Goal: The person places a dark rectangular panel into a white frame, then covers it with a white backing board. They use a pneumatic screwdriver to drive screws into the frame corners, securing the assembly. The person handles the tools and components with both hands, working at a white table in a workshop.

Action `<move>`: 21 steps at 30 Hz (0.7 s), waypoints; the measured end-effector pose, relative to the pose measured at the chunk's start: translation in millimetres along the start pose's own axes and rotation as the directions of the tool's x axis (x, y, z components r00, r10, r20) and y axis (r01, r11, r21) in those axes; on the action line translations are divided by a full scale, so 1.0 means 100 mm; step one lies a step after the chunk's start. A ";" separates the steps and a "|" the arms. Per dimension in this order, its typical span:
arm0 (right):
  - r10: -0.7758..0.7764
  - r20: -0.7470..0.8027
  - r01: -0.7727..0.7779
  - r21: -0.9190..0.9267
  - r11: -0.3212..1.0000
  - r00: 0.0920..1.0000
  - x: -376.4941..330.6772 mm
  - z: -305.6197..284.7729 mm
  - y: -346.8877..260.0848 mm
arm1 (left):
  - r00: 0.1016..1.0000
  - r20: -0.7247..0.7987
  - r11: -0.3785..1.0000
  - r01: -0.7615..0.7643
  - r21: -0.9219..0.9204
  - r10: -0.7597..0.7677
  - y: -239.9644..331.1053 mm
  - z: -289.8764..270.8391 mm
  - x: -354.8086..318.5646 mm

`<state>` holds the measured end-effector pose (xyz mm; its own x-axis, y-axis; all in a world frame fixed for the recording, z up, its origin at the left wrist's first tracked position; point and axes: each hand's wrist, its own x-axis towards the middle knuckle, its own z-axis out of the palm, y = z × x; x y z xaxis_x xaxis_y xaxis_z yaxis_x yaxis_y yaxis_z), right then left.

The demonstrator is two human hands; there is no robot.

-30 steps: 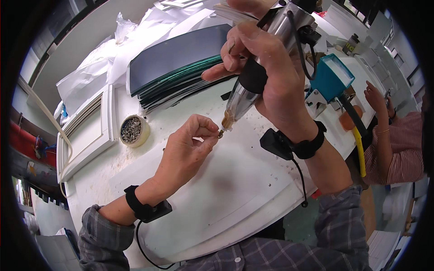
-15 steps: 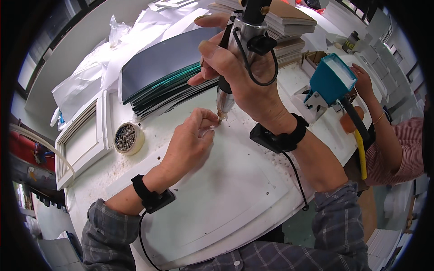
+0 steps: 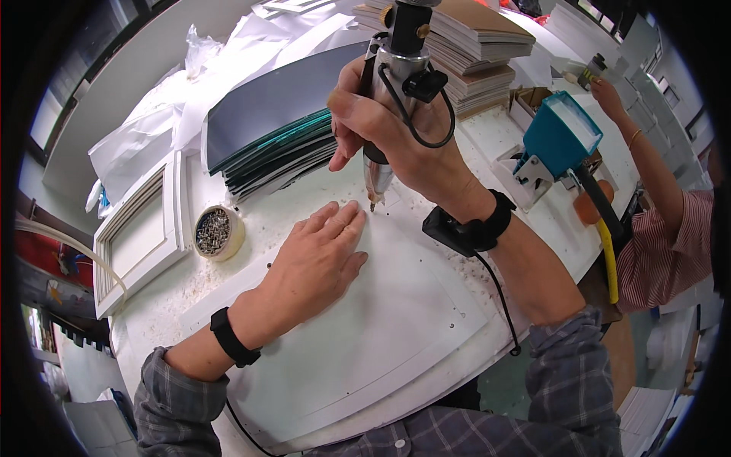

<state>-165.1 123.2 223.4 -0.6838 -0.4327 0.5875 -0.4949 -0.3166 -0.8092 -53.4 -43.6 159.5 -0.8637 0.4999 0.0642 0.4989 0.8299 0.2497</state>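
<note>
My right hand (image 3: pixel 407 137) is wrapped round an inline power screwdriver (image 3: pixel 403 57) with a metal barrel, held upright. Its tip points down at the far edge of a pale, flat panel (image 3: pixel 358 327); whether it touches a screw there cannot be made out. Just left of the tip, my left hand (image 3: pixel 312 255) lies palm down on the panel, fingers stretched out and holding nothing. Small dark screw heads or holes dot the panel's border. A round tub of screws (image 3: pixel 216 232) stands to the left of this hand.
White frames (image 3: pixel 141 228) lie at the left. Behind my hands is a stack of dark glass-like sheets (image 3: pixel 282 122), with stacked boards (image 3: pixel 480 46) further right. A blue lamp-like device (image 3: pixel 560 137) stands at right, near a co-worker's arm (image 3: pixel 651 164). White scraps litter the tabletop.
My left hand has gone from a pinch by the screwdriver tip to lying flat on the panel. The screwdriver and right hand have shifted slightly left. The co-worker's hand has moved away, toward a bottle.
</note>
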 end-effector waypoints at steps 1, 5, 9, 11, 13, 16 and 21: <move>0.020 0.010 -0.020 -0.003 1.000 1.000 0.00 0.00 -0.01 | 1.000 0.009 1.000 -0.008 0.016 0.008 0.00 -0.01 0.00; 0.075 0.069 -0.073 -0.026 0.997 0.995 -0.03 0.02 -0.09 | 0.999 0.038 0.994 -0.037 0.100 0.034 0.00 -0.04 -0.01; 0.114 0.042 -0.114 -0.013 0.993 0.993 -0.09 -0.03 -0.03 | 0.998 0.029 0.993 -0.055 0.104 0.052 0.00 -0.03 0.01; 0.111 0.038 -0.111 0.010 0.994 0.993 -0.09 -0.04 0.01 | 0.998 0.022 0.994 -0.063 0.091 0.062 -0.04 0.00 -0.01; 0.119 0.054 -0.121 0.031 0.992 0.991 -0.08 0.05 -0.04 | 0.996 0.017 0.995 -0.084 0.046 0.083 -0.11 -0.03 -0.04; 0.109 0.070 -0.113 0.045 0.993 0.992 -0.02 0.12 -0.18 | 0.997 -0.031 0.997 -0.071 -0.026 0.070 -0.23 -0.18 -0.18; -0.070 -0.069 0.066 -0.065 0.996 0.995 -0.15 -0.04 -0.48 | 0.965 -0.152 0.975 0.199 -0.097 -0.212 -0.19 -0.44 -0.97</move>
<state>-133.2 148.8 253.3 -0.6828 -0.3498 0.6414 -0.5725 -0.2891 -0.7672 17.5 -118.8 190.8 -0.9504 0.2689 0.1562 0.3078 0.8847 0.3501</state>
